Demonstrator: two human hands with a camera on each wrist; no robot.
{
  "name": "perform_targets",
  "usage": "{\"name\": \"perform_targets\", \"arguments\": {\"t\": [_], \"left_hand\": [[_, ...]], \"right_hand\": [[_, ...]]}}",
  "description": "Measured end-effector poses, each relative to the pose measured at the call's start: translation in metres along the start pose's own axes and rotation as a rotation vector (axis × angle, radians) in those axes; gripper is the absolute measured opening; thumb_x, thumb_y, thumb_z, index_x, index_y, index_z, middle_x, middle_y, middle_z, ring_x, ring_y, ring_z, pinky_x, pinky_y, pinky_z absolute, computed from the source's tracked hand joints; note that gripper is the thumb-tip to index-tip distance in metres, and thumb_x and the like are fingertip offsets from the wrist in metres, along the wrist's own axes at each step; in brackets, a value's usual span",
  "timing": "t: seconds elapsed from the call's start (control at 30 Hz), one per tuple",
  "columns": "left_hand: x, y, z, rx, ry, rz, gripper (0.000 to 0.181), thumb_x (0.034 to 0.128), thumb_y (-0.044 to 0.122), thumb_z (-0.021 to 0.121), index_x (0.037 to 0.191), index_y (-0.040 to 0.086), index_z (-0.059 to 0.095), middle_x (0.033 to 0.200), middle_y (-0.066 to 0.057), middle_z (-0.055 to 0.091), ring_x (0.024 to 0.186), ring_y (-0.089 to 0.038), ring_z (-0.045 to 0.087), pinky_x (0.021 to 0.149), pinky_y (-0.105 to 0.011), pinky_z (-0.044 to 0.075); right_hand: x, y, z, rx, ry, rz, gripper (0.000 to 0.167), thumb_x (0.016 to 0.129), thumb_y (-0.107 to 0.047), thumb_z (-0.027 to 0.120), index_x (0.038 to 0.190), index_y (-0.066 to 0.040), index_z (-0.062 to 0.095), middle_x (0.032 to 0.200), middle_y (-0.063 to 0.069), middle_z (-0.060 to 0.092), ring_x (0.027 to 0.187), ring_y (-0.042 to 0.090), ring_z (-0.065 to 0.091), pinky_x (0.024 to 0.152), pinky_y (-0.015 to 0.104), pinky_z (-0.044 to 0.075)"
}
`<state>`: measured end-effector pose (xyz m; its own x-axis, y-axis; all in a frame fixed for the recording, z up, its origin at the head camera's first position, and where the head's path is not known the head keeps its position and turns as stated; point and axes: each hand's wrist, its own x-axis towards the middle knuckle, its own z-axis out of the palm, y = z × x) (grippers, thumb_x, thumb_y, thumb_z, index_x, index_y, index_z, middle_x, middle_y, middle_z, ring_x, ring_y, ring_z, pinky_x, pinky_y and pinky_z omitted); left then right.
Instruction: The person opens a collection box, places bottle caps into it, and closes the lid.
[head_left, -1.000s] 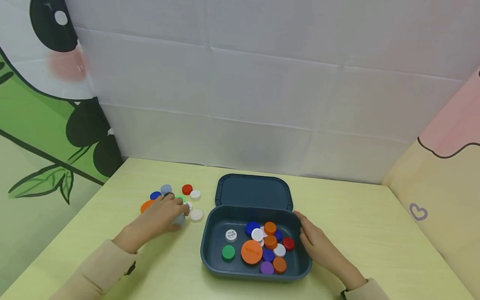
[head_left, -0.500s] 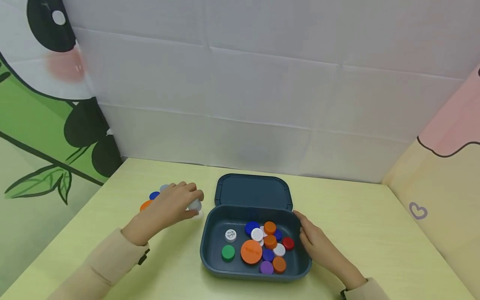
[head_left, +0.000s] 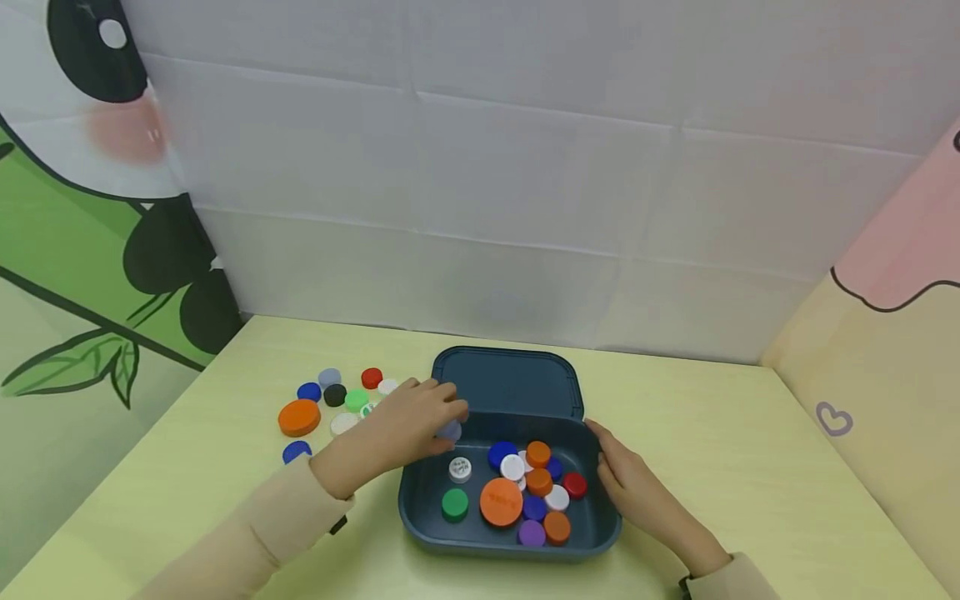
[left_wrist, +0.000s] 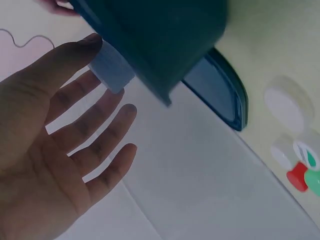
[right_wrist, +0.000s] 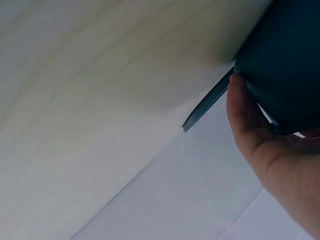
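Left hand (head_left: 397, 423) pinches pale-blue cap (head_left: 451, 430) at fingertips (left_wrist: 114, 97), apparently above box (head_left: 510, 552) gripped by right hand (head_left: 645, 493).

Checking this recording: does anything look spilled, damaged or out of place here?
Nothing stands out. The box sits upright with its lid behind it, neither visibly damaged. Loose caps lie grouped on the table at left in the head view, and the left grip pinches a pale cap near the box.
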<state>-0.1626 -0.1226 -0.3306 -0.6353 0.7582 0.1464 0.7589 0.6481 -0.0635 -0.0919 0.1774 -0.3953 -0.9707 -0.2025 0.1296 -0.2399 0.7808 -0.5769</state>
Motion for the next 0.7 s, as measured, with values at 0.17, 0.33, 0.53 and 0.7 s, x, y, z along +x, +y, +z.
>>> {"name": "perform_targets", "arguments": {"t": [0.17,0.33,0.53,0.7], "left_hand": [[0.009,0.012,0.012,0.02,-0.075,0.035,0.03,0.0738,0.034,0.074,0.099,0.02,0.066,0.092,0.001,0.062,0.083,-0.017,0.055,0.074,-0.032,0.048],[0.016,0.018,0.028,0.054,-0.124,0.069,0.03,0.075,0.037,0.073,0.101,0.022,0.066,0.093,0.002,0.063,0.083,-0.016,0.055,0.072,-0.03,0.047],[0.022,0.025,0.04,0.069,-0.167,0.11,0.031,0.076,0.036,0.072,0.103,0.024,0.066,0.096,0.002,0.064,0.084,-0.016,0.057,0.079,-0.035,0.05],[0.025,0.028,0.046,0.087,-0.166,0.136,0.03,0.0762,0.038,0.071,0.103,0.026,0.066,0.094,0.005,0.064,0.081,-0.013,0.057,0.075,-0.03,0.049]], "right_hand": [[0.0,0.0,0.0,0.0,0.009,-0.005,0.047,0.091,0.001,0.038,0.138,0.003,0.031,0.135,0.02,0.046,0.12,0.033,0.049,0.097,0.049,0.04],[0.0,0.001,0.001,-0.006,0.017,-0.005,0.047,0.091,0.001,0.039,0.138,0.002,0.032,0.134,0.019,0.047,0.119,0.032,0.05,0.097,0.048,0.04],[0.0,0.003,0.001,-0.019,0.015,-0.001,0.048,0.091,0.0,0.039,0.138,0.002,0.031,0.134,0.019,0.047,0.119,0.031,0.05,0.097,0.048,0.04],[0.001,0.002,0.001,-0.017,0.008,0.007,0.048,0.091,0.0,0.039,0.139,0.001,0.031,0.134,0.018,0.047,0.117,0.03,0.051,0.097,0.048,0.04]]}}
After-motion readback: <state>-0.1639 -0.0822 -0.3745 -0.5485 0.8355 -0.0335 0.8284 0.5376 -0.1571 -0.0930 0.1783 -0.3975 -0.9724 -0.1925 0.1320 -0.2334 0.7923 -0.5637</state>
